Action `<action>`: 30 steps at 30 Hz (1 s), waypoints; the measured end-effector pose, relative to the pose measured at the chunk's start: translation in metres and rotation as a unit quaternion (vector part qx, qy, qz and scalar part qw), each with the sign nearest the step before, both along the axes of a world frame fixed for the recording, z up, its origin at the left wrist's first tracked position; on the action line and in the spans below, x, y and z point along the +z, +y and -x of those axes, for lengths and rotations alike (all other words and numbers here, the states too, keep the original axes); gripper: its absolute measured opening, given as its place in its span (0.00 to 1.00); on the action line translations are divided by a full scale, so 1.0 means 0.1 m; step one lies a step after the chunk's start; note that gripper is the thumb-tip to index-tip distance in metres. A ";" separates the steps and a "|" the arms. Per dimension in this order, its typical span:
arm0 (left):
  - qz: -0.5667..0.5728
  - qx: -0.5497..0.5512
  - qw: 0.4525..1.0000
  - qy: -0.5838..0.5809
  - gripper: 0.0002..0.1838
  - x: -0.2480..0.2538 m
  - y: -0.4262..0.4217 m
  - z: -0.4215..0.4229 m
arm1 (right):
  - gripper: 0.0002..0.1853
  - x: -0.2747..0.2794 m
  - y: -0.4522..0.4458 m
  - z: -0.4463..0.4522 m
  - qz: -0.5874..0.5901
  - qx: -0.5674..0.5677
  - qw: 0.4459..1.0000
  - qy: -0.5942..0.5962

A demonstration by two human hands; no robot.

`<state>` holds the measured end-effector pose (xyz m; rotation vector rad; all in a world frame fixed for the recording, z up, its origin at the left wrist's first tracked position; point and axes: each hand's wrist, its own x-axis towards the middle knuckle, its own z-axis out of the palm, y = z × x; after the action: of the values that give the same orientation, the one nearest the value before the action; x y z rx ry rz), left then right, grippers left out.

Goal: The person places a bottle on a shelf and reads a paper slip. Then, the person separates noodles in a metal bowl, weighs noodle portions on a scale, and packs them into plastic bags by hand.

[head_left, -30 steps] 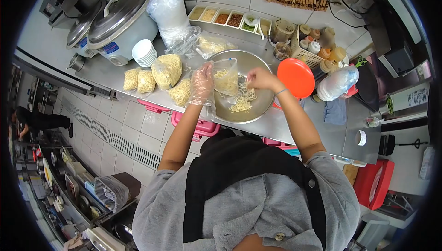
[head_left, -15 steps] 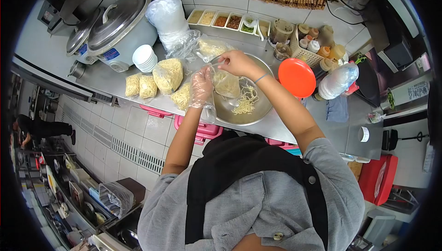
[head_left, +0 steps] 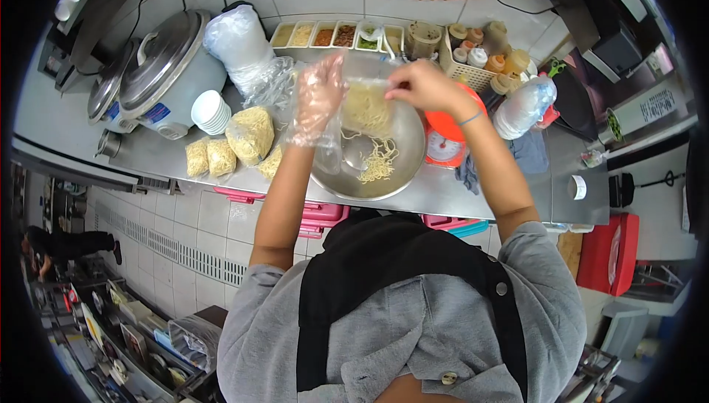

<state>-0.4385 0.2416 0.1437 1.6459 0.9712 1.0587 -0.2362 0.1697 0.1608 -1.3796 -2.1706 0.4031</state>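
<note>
A clear bag of noodles [head_left: 367, 107] hangs between my two hands above a steel bowl [head_left: 408, 174]. My left hand [head_left: 319, 100], in a loose clear plastic glove, pinches the bag's left side. On the other side my bare right hand [head_left: 421, 87] grips the bag's right edge with fingers pressed together. Loose noodles [head_left: 379, 161] lie in the bowl beneath the bag. Left of the bowl stand more bagged noodles, a large bag [head_left: 250, 135] and two small ones [head_left: 221, 158].
An orange-red scale [head_left: 444, 149] stands right of the bowl, near a grey cloth [head_left: 528, 153]. Along the wall are condiment trays [head_left: 323, 36] and a bottle basket [head_left: 473, 72]. Cookers [head_left: 166, 70] and white bowls [head_left: 211, 113] stand left. A person [head_left: 70, 243] is far left.
The noodle bag has risen and is stretched between both hands. My right hand has moved right from the left hand, and my left hand has moved up. The view has shifted.
</note>
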 end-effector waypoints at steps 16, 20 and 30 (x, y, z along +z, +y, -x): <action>-0.058 -0.248 0.967 0.016 0.14 0.02 -0.44 -1.44 | 0.09 -0.01 -1.02 -1.19 -0.021 -0.203 0.974 -0.096; -0.030 -0.251 0.967 0.037 0.14 0.02 -0.43 -1.45 | 0.12 -0.06 -1.11 -1.19 -0.012 -0.220 0.972 -0.077; -0.121 -0.196 0.958 0.169 0.18 0.08 -0.40 -1.50 | 0.15 -0.10 -1.15 -1.17 -0.048 -0.227 0.970 -0.071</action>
<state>-0.2882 0.2018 0.1513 2.1653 0.6975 0.6556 -0.1188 0.0543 0.1506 -1.8319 -1.8697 0.0253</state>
